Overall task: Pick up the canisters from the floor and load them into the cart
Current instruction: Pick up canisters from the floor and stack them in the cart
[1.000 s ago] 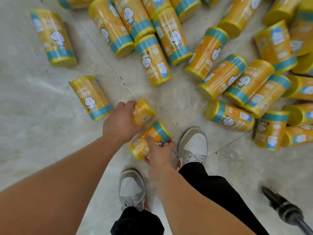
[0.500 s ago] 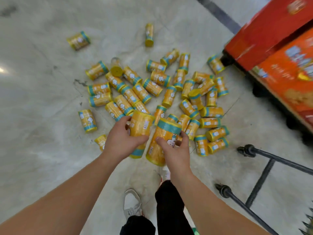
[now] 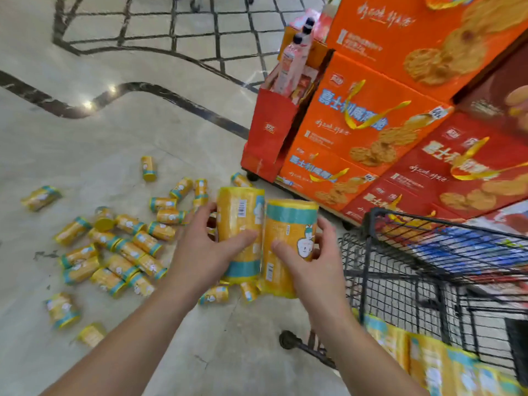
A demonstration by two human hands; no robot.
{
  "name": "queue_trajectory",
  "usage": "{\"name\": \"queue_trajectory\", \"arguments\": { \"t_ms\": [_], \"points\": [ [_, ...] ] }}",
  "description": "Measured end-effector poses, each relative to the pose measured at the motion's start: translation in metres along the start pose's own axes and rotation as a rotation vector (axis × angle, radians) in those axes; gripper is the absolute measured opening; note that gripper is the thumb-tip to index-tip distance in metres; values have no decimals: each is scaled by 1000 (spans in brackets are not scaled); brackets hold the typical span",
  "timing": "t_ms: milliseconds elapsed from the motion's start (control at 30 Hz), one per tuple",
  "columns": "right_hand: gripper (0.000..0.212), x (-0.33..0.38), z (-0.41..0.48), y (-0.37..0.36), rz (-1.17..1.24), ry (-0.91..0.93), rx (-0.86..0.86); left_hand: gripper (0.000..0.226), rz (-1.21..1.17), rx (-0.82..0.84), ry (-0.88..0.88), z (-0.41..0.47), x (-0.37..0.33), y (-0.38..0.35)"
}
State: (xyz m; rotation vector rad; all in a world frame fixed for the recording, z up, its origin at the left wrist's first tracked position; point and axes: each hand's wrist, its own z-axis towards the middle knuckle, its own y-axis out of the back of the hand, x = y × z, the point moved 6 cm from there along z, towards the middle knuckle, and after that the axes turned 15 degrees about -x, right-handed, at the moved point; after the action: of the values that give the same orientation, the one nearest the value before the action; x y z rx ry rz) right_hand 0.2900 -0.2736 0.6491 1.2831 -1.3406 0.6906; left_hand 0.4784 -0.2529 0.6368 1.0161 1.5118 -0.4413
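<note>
Beside cart (image 3: 394, 270) | left hand (image 3: 200, 252) grips canister (image 3: 240, 221) | right hand (image 3: 311, 270) grips second canister (image 3: 285, 232)

Shop (stacked biscuit cartons (image 3: 365, 115); wire cart (image 3: 367, 252))

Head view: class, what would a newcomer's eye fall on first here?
Centre: one yellow canister in the left hand, a second canister in the right hand, upright, side by side. Scattered canisters litter the floor at left; a black wire cart stands at right, before stacked orange boxes.
</note>
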Motion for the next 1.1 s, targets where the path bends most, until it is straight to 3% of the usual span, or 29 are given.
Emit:
{"name": "queue_trajectory", "arguments": {
  "t_ms": [267,467,567,733,867,967,1033,1100],
  "points": [
    [62,-38,56,243,-119,-10,-195,50,40,233,-10,-139,-30,-210],
    [50,-103,81,405,-318,-150,-314,45,208,440,41,-249,-6,-346],
    [59,-140,91,462,-463,-245,-349,50,342,530,68,-287,19,-399],
    [79,-192,99,515,-731,-407,-259,62,539,637,91,-337,61,-453],
    [80,-220,99,533,-929,-495,-178,71,672,690,39,-359,82,-473],
    [70,-231,101,538,-949,-518,-169,79,716,690,29,-361,85,-478],
    [65,-232,103,539,-964,-504,-181,75,708,707,58,-360,87,-479],
    [63,-228,103,539,-1001,-506,-178,58,681,741,90,-360,89,-476]
  ]
}}
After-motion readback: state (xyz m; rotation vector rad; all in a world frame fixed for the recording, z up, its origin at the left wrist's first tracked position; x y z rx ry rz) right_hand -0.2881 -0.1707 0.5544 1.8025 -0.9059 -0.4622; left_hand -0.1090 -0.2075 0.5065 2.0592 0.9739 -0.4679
